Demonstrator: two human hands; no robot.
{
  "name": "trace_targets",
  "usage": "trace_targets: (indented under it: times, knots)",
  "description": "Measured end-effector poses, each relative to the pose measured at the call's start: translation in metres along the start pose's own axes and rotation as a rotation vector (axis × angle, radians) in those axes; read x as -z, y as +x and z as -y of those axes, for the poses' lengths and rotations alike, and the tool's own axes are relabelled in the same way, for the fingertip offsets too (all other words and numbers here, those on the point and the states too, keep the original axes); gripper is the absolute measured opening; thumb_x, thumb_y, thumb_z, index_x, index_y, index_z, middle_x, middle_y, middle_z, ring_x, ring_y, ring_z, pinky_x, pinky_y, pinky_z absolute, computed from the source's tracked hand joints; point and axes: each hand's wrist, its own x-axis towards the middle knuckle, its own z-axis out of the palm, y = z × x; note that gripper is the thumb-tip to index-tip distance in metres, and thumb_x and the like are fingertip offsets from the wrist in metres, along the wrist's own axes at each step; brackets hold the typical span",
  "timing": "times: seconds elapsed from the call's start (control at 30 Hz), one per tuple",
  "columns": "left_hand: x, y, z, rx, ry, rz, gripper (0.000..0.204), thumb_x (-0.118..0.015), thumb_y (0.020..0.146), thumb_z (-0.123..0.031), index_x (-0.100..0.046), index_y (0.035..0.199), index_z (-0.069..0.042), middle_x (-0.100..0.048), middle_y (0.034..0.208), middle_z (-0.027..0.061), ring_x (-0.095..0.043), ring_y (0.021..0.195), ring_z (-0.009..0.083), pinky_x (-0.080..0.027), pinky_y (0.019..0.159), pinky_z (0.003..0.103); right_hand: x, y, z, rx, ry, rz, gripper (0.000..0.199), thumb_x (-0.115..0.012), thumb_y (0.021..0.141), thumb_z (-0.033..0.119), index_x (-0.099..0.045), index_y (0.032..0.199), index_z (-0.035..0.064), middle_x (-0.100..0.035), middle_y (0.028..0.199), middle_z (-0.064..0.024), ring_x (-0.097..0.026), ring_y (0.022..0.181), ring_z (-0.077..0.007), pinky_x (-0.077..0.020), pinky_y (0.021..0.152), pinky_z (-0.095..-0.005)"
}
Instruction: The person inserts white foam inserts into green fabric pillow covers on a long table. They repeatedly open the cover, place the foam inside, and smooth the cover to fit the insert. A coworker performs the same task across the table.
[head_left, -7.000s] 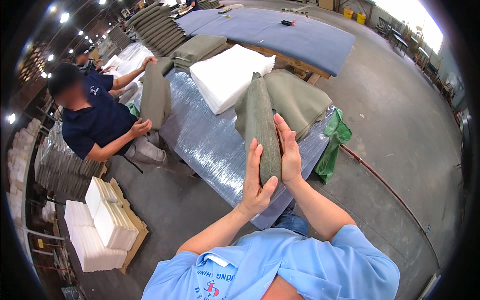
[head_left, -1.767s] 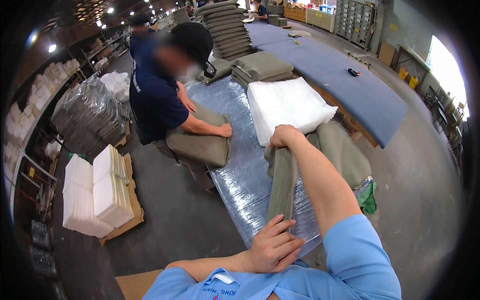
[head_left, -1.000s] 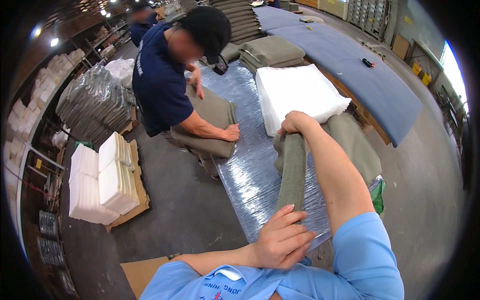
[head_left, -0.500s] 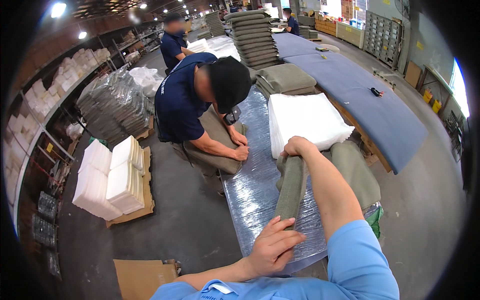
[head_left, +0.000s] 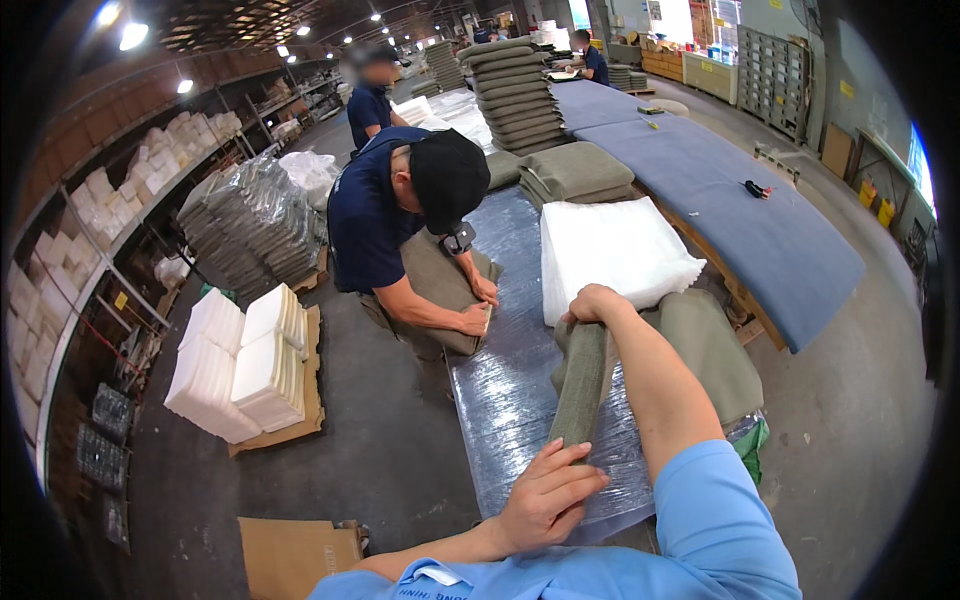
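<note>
A long, narrow olive-grey fabric piece stretches between my hands over the plastic-covered table. At its far end, beside the white stack, my right hand is closed on the fabric, with most of its fingertips hidden. My left hand grips the near end, fingers laid across the top. Part of the same fabric hangs loosely along its left side. To the right of it, a larger olive-grey folded fabric lies at the table's edge. A white stack of soft sheets sits just beyond my right hand.
Across the table a co-worker in a dark cap bends over another olive-grey fabric. Tall fabric stacks stand at the far end. A blue-grey padded table runs along the right. White foam blocks rest on cardboard at left.
My view has shifted slightly, so the surroundings sit a little lower and further right. Both hands keep their hold on the fabric. The co-worker's head has turned further downward.
</note>
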Motion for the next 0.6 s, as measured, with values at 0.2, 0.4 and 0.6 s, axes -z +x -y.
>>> trace_targets:
  times: [0.2,0.4,0.6]
  knots:
    - [0.007,-0.013,0.003,0.085,-0.081,-0.003,0.045,-0.064,0.084,0.000,-0.068,0.128,-0.003,-0.059,0.143,0.0177,-0.042,0.146,0.0407,-0.033,0.121,0.051,-0.018,-0.023,0.002,0.000,0.386,-0.465,0.067,-0.074,0.089,0.047,-0.063,0.140,0.0044,-0.068,0.133,-0.0215,-0.063,0.126,-0.0368,-0.0490,0.106,-0.0410]
    - [0.031,-0.015,0.013,0.189,-0.165,0.155,0.051,-0.065,0.086,-0.007,-0.064,0.137,-0.004,-0.050,0.154,0.0161,-0.026,0.156,0.0405,-0.024,0.126,0.051,-0.047,-0.040,0.019,-0.066,1.126,-0.897,0.053,-0.051,0.106,0.046,-0.063,0.137,0.0049,-0.070,0.129,-0.0191,-0.064,0.122,-0.0367,-0.0477,0.103,-0.0430]
    - [0.019,0.021,0.085,0.332,-0.274,0.232,0.080,-0.066,0.089,-0.015,-0.033,0.161,-0.004,-0.029,0.169,0.0157,-0.015,0.160,0.0327,-0.017,0.128,0.044,-0.089,-0.032,0.001,-0.189,1.230,-0.928,0.068,-0.034,0.108,0.058,-0.054,0.148,0.0062,-0.058,0.148,-0.0208,-0.051,0.140,-0.0384,-0.0374,0.116,-0.0428]
